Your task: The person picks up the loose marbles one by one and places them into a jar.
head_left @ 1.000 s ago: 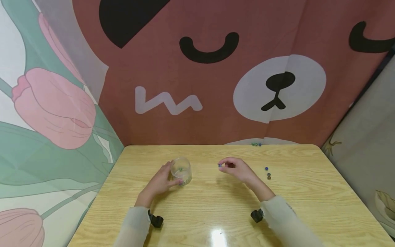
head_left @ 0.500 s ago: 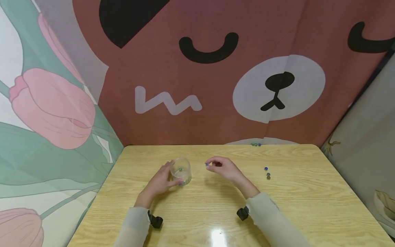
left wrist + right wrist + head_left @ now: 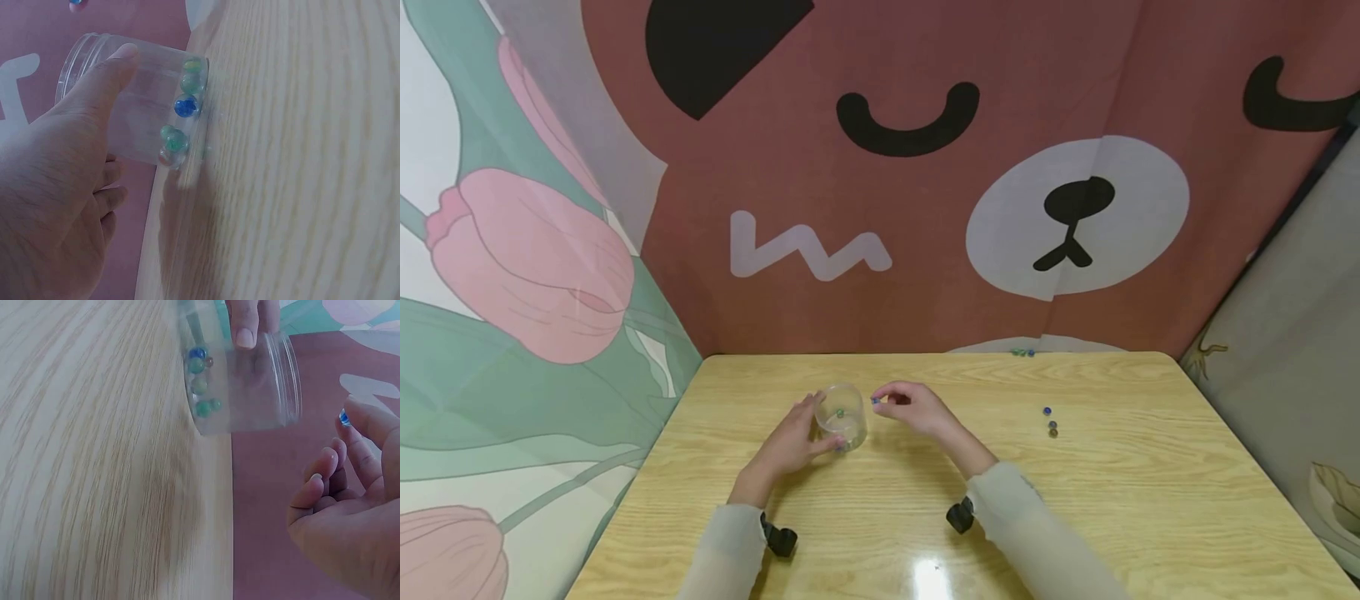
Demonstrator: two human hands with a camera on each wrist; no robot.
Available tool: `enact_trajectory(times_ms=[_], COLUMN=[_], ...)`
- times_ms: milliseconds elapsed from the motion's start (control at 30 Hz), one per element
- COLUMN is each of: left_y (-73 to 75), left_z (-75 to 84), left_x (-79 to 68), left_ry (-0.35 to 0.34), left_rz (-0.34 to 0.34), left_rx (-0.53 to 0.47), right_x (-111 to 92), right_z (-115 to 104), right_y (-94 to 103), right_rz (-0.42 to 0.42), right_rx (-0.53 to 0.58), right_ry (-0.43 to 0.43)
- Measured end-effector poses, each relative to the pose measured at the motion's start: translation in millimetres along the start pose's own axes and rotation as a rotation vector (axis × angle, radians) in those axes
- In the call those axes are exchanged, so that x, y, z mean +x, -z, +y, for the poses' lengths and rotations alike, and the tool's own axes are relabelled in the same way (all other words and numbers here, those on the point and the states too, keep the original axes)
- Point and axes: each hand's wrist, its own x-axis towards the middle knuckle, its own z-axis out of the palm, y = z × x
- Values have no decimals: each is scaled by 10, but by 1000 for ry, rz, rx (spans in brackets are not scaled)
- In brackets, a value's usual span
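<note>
Your left hand (image 3: 788,437) has its grip clamped around the jar (image 3: 859,408), which stands upright on the tabletop (image 3: 880,508); the head view shows your thumb on the jar's near side. Your right hand (image 3: 917,406) is just right of the jar, its grip together on a blue marble (image 3: 344,417) pinched between thumb and finger.

From the head you can barely read that marble; the right wrist view shows its blue swirl clearly, higher than the jar's rim and apart from it, with your other fingers curled below. The left wrist view catches only a sliver of it, cut by the top edge.

That same view gives you the jar's contents best: several loose marbles (image 3: 186,105) at its bottom, mostly green, one deep blue, one reddish. From the head they blur together.

Only the head view shows you the three marbles (image 3: 1052,425) well right of the jar, and the little row (image 3: 1022,352) beyond it to the right, at the tabletop's back edge.
</note>
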Motion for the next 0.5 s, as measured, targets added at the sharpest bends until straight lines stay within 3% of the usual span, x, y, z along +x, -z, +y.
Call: enact_trajectory(times_ms=[500], left_y=[-3], left_z=[-8], left_x=[9], left_ry=[1], left_rz=[-7], left_rx=[6], right_x=[109], right_z=[-75], right_y=[-156], right_rz=[-4], right_rx=[-3], right_ry=[22])
